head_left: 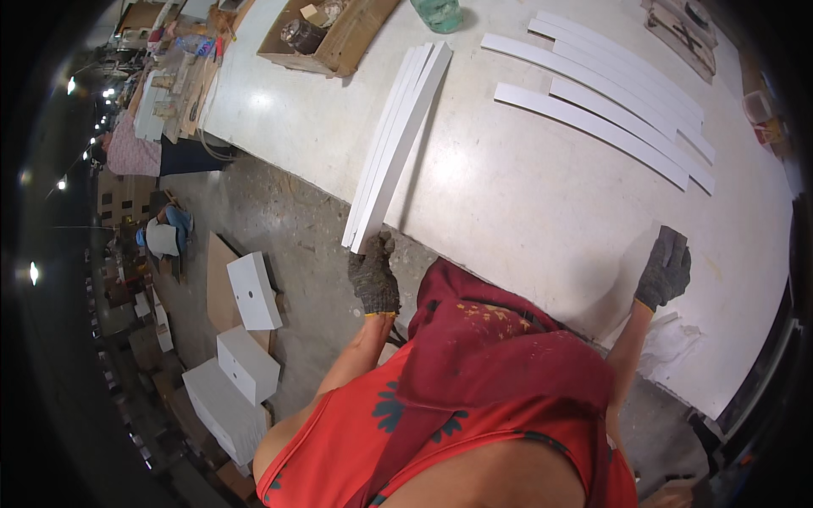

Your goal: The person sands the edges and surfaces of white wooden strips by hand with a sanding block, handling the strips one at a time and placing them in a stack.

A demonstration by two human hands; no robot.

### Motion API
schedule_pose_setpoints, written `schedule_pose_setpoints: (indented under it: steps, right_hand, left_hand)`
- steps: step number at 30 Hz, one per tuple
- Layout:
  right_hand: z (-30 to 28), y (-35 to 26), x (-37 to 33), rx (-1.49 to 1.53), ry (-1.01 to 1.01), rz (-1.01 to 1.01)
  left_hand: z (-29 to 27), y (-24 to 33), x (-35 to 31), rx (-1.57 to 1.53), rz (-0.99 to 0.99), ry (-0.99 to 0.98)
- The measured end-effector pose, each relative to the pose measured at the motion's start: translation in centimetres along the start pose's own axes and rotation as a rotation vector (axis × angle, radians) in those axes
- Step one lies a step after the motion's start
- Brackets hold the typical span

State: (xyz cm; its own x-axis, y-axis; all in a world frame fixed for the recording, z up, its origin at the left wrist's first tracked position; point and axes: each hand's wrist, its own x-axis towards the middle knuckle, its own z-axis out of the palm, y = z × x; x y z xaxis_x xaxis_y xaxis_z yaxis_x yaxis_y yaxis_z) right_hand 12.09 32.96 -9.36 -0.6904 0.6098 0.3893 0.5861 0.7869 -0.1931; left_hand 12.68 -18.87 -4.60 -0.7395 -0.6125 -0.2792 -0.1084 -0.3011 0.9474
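My left hand, in a dark, soiled knit glove with a yellow cuff, is closed at the near end of a bundle of long white strips. The strips lie side by side, their far ends on the white table and their near ends past its edge. My right hand, gloved alike, is closed above the right part of the table. At its fingers shows a dark grey, straight-edged piece, whose kind I cannot make out. Farther off, several more white strips lie on the table in staggered rows.
An open cardboard box holding odds and ends and a green translucent container stand at the table's far side. A wooden piece lies far right. White panels are on the floor at left. Two people are farther left.
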Motion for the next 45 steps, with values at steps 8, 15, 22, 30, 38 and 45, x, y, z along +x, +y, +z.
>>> schedule_pose_setpoints:
  steps: [8, 15, 22, 30, 38, 45]
  right_hand:
    - [0.8, 0.8, 0.0, 0.044, 0.06, -0.03]
    - [0.2, 0.3, 0.1, 0.036, 0.084, -0.047]
    - [0.0, -0.1, 0.2, 0.041, 0.04, -0.037]
    - [0.3, 0.2, 0.2, -0.002, 0.095, -0.067]
    - [1.0, 1.4, 0.0, 0.039, 0.098, -0.098]
    - [-0.3, -0.3, 0.4, 0.077, 0.049, -0.119]
  left_hand:
    - [-0.2, -0.1, -1.5, 0.049, -0.087, 0.034]
    - [-5.3, -2.2, -2.6, 0.35, 0.021, -0.033]
    - [-0.6, 1.2, -3.3, 0.568, 0.005, -0.057]
    - [-2.5, -0.6, -2.5, 0.313, -0.247, 0.267]
    - [-5.3, -2.5, 2.1, 0.049, -0.458, 0.037]
    - [-4.3, -4.6, 0.8, 0.344, 0.023, 0.244]
